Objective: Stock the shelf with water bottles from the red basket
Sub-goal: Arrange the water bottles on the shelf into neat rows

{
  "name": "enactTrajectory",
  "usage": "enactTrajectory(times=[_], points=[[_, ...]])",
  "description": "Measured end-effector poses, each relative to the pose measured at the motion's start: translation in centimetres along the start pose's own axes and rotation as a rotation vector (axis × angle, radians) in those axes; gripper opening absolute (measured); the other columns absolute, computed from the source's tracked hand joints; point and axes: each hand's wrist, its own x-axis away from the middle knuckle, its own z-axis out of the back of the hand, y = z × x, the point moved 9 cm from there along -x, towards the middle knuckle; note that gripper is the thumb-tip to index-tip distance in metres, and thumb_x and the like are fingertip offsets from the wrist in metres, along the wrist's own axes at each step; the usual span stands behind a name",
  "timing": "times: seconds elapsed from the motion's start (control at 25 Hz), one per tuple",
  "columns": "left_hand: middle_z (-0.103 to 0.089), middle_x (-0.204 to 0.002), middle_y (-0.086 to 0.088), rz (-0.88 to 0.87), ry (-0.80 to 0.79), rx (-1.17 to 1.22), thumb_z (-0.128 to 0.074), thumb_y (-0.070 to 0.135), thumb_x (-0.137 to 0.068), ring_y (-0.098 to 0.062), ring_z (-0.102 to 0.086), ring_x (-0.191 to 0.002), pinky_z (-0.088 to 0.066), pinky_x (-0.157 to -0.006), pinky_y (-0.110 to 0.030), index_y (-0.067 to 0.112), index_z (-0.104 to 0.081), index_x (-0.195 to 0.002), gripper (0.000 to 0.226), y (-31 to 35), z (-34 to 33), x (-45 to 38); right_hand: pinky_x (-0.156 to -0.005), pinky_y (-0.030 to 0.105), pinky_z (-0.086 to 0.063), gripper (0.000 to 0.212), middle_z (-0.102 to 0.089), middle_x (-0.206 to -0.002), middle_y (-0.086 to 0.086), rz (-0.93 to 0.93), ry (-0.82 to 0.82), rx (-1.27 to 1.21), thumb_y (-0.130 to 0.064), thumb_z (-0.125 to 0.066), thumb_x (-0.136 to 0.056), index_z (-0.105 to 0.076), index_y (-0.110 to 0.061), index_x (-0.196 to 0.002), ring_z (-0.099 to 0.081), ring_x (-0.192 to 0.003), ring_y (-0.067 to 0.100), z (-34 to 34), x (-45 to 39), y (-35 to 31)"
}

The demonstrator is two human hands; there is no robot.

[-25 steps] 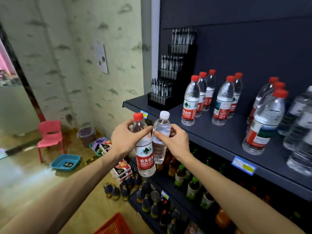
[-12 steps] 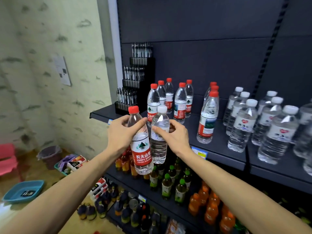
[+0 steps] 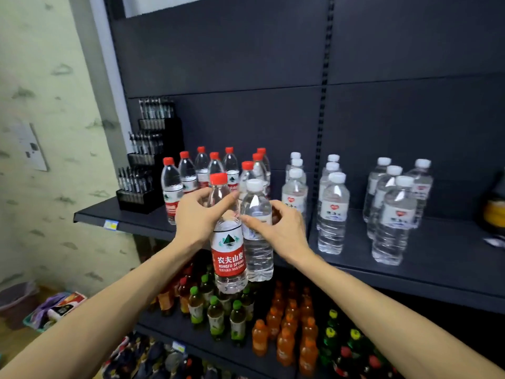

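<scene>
Here our left hand grips a clear ribbed plastic bottle with a red cap and glossy red label, while our right hand holds a white-capped clear one, both upright, touching, before the dark matte metal shelf.

Both bare forearms reach forward and up, hands close together at chest height. Left hand curled, thumb across the front, fingers wrapped behind what it holds. Right hand curled likewise, thumb forward, fingers round the far side.
</scene>
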Motion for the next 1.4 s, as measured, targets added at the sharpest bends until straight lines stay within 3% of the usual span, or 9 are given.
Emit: enactTrajectory(times=[0.12,0.28,0.44,0.52,0.64,0.88,1.0,1.2,1.4], points=[[-0.077,-0.070,-0.001,-0.024,-0.057,0.059,-0.080,0.060,-0.076,-0.021,-0.071,-0.066,-0.056,-0.074,-0.054,0.028,-0.079,-0.073,0.032,1.9,-5.3,1.2,-0.075,0.042,-0.062,0.055,-0.078,-0.085,-0.012,-0.001,0.047,0.020,-0.076,-0.078,-0.067,-0.075,-0.029,-0.097,-0.073,-0.080,0.006,5.9,1.0,0.9],[-0.075,-0.065,0.002,-0.055,-0.103,0.103,-0.079,0.056,-0.076,-0.013,-0.067,-0.058,-0.052,-0.063,-0.040,0.025,-0.078,-0.071,0.031,4.6,-10.8,2.7,-0.075,0.040,-0.061,0.067,-0.077,-0.086,-0.013,-0.021,0.138,0.094,-0.086,-0.072,-0.063,-0.075,-0.029,-0.100,-0.072,-0.081,0.005,12.4,1.9,2.4],[-0.079,-0.075,-0.005,-0.065,-0.155,0.150,-0.081,0.053,-0.079,-0.037,-0.075,-0.075,-0.060,-0.076,-0.057,0.022,-0.080,-0.080,0.031,6.0,-15.5,3.2,-0.073,0.040,-0.061,0.052,-0.076,-0.080,-0.014,-0.045,0.220,0.080,-0.074,-0.079,-0.067,-0.075,-0.029,-0.093,-0.071,-0.075,0.004,17.9,3.5,3.9],[-0.079,-0.075,-0.005,-0.083,-0.175,0.189,-0.080,0.055,-0.078,-0.037,-0.074,-0.075,-0.058,-0.076,-0.056,0.020,-0.080,-0.079,0.035,7.0,-17.5,3.5,-0.073,0.041,-0.060,0.050,-0.077,-0.078,-0.010,-0.056,0.282,0.081,-0.070,-0.081,-0.069,-0.075,-0.025,-0.090,-0.071,-0.074,0.007,20.9,4.4,4.7],[-0.079,-0.076,-0.004,-0.103,-0.199,0.199,-0.078,0.058,-0.078,-0.032,-0.074,-0.074,-0.058,-0.076,-0.052,0.019,-0.079,-0.079,0.039,8.1,-20.3,3.9,-0.072,0.045,-0.058,0.069,-0.075,-0.076,0.000,-0.081,0.379,0.139,-0.084,-0.072,-0.065,-0.073,-0.018,-0.085,-0.070,-0.075,0.019,25.2,5.4,6.4],[-0.079,-0.078,-0.004,-0.092,-0.268,0.227,-0.078,0.062,-0.077,-0.034,-0.076,-0.077,-0.059,-0.078,-0.058,0.019,-0.080,-0.082,0.044,9.3,-25.7,5.5,-0.075,0.040,-0.058,0.050,-0.074,-0.074,-0.010,-0.218,0.522,0.263,-0.075,-0.074,-0.067,-0.072,-0.028,-0.082,-0.069,-0.075,0.006,33.3,6.8,10.3],[-0.079,-0.077,-0.003,-0.094,-0.285,0.199,-0.078,0.061,-0.079,-0.032,-0.075,-0.076,-0.060,-0.077,-0.056,0.020,-0.080,-0.081,0.041,9.1,-26.9,5.7,-0.081,0.040,-0.058,0.048,-0.075,-0.080,-0.014,-0.288,0.524,0.297,-0.073,-0.077,-0.068,-0.072,-0.029,-0.087,-0.069,-0.082,0.005,35.3,6.3,12.9],[-0.078,-0.073,0.000,-0.082,-0.269,0.188,-0.079,0.058,-0.078,-0.021,-0.071,-0.067,-0.057,-0.070,-0.047,0.021,-0.079,-0.078,0.037,8.4,-27.3,5.7,-0.088,0.045,-0.060,0.057,-0.077,-0.091,-0.015,-0.321,0.352,0.264,-0.074,-0.081,-0.062,-0.070,-0.036,-0.103,-0.073,-0.087,0.006,36.4,2.5,16.8],[-0.079,-0.077,-0.004,-0.062,-0.265,0.167,-0.080,0.054,-0.080,-0.037,-0.075,-0.077,-0.059,-0.079,-0.061,0.023,-0.080,-0.079,0.031,6.6,-26.4,5.9,-0.092,0.042,-0.056,0.072,-0.071,-0.121,-0.009,-0.333,0.318,0.367,-0.056,-0.083,-0.075,-0.052,-0.025,-0.132,-0.070,-0.108,0.017,35.4,0.6,18.6]])
